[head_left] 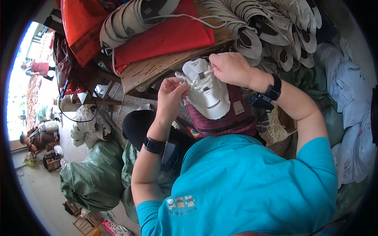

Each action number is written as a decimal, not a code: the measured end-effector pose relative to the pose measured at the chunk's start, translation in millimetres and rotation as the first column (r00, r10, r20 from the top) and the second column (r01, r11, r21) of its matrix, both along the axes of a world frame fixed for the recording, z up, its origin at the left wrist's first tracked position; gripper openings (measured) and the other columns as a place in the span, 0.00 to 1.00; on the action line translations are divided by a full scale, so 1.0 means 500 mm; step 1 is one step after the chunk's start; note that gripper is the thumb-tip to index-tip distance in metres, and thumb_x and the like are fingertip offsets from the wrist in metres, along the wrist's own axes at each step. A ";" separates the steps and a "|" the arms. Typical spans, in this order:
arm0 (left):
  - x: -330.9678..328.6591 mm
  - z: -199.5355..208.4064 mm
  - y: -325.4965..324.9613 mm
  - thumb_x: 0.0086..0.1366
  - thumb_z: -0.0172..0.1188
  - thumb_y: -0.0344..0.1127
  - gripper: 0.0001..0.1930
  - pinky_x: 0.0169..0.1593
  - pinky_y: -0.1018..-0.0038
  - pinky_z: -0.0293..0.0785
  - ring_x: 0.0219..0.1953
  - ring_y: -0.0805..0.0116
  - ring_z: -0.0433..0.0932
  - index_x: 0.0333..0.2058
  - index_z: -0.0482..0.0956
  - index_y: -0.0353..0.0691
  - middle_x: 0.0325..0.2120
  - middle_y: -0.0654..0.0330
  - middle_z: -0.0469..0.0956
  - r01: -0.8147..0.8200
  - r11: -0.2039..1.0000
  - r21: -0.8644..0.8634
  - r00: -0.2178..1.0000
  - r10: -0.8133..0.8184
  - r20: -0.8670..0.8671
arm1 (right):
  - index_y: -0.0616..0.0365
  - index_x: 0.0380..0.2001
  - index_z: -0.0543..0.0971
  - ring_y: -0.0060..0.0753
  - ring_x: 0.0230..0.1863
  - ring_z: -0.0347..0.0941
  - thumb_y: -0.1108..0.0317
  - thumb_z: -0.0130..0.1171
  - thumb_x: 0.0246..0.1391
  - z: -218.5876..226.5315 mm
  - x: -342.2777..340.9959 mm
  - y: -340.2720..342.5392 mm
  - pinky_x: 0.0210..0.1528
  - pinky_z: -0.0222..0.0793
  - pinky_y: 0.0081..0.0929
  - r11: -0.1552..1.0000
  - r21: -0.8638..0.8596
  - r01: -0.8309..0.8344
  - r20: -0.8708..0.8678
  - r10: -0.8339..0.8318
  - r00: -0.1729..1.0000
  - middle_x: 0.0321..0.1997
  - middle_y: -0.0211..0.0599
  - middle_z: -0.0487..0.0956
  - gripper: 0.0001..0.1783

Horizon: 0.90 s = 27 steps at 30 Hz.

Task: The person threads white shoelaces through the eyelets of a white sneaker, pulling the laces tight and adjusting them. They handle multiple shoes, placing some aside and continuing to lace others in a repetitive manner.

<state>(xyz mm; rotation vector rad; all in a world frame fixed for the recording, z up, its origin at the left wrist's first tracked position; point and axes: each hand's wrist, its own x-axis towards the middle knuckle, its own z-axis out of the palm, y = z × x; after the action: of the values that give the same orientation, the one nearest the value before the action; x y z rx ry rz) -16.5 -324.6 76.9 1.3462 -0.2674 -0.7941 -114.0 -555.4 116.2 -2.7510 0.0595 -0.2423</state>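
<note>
A white mesh shoe upper point(216, 98) lies on a maroon striped cloth item point(210, 126) over my lap. Its toe points toward me, and a pale shoelace point(204, 83) crosses its lower eyelets. At the upper's left eyelet edge, my left hand point(172, 93) is closed in a pinch on the lace, and a bit of lace hangs below the fingers. My right hand point(231, 69) is pinched closed at the right eyelet edge, near the tongue. Its fingertips meet the lace there, though their grip is partly hidden.
Beyond the shoe stands a wooden table point(143, 74) with red cloth point(169, 43) and a row of nested shoe uppers point(124, 27). More uppers point(252, 35) are piled at the far right. A lace bundle point(275, 128) sits by my right elbow. Green sacks point(94, 177) stand left, pale sacks point(350, 94) right.
</note>
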 end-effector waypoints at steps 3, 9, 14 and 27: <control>0.014 0.011 -0.002 0.64 0.60 0.26 0.11 0.31 0.81 0.70 0.29 0.76 0.76 0.41 0.67 0.38 0.29 0.59 0.79 0.088 0.994 0.070 0.996 -0.090 0.029 | 0.59 0.33 0.72 0.51 0.32 0.79 0.70 0.58 0.49 0.018 0.009 0.003 0.31 0.73 0.44 0.945 -0.245 -0.216 -0.031 0.215 0.976 0.25 0.43 0.78 0.08; 0.041 0.013 -0.014 0.61 0.58 0.22 0.12 0.28 0.82 0.67 0.24 0.78 0.72 0.40 0.66 0.39 0.24 0.65 0.74 0.148 0.983 0.105 0.981 -0.159 0.111 | 0.59 0.42 0.69 0.53 0.32 0.79 0.71 0.57 0.51 0.041 0.024 0.007 0.32 0.73 0.46 0.954 -0.163 -0.250 -0.274 0.200 0.941 0.25 0.45 0.78 0.14; 0.058 0.051 -0.034 0.58 0.58 0.22 0.13 0.29 0.77 0.68 0.25 0.75 0.73 0.40 0.66 0.37 0.22 0.65 0.73 0.180 0.870 0.459 0.793 -0.404 0.455 | 0.58 0.45 0.70 0.56 0.36 0.78 0.72 0.54 0.53 0.027 0.048 -0.029 0.38 0.72 0.50 0.970 0.065 -0.233 -0.324 0.241 0.915 0.28 0.49 0.80 0.15; 0.055 0.076 -0.054 0.59 0.57 0.25 0.12 0.37 0.64 0.73 0.30 0.56 0.78 0.43 0.71 0.39 0.26 0.53 0.76 0.076 0.801 0.594 0.506 -0.544 0.669 | 0.56 0.35 0.76 0.50 0.42 0.75 0.73 0.65 0.47 0.054 0.046 -0.061 0.44 0.72 0.44 0.912 -0.063 -0.405 -0.017 0.405 0.914 0.36 0.39 0.75 0.11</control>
<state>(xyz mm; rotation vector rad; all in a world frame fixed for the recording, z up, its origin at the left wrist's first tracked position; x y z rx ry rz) 10.9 -351.6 114.8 2.1753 -1.1775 -0.4742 -91.0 -586.1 143.3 -2.7475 -0.5236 -0.1262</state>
